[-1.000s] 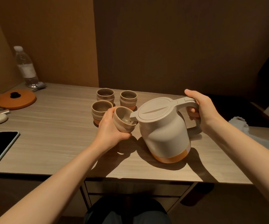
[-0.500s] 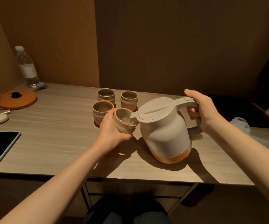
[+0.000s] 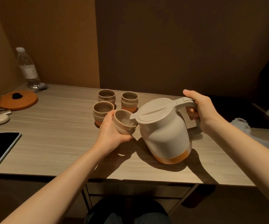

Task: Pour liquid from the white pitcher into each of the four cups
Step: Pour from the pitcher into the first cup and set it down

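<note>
My right hand (image 3: pixel 202 110) grips the handle of the pitcher (image 3: pixel 164 131), tilted on the table (image 3: pixel 57 130) with its spout over the cup (image 3: pixel 124 124) that my left hand (image 3: pixel 112 131) holds tipped toward it. A little clear liquid shows in that cup. I cannot tell what the three cups (image 3: pixel 103 109) behind hold.

single head-worn view, looking forward and down, close over the table (image 3: pixel 52 126), facing the wall (image 3: pixel 179 46)

Pale wood-grain desk (image 3: pixel 49 143) against dim brown walls (image 3: pixel 171 46), warm light.
</note>
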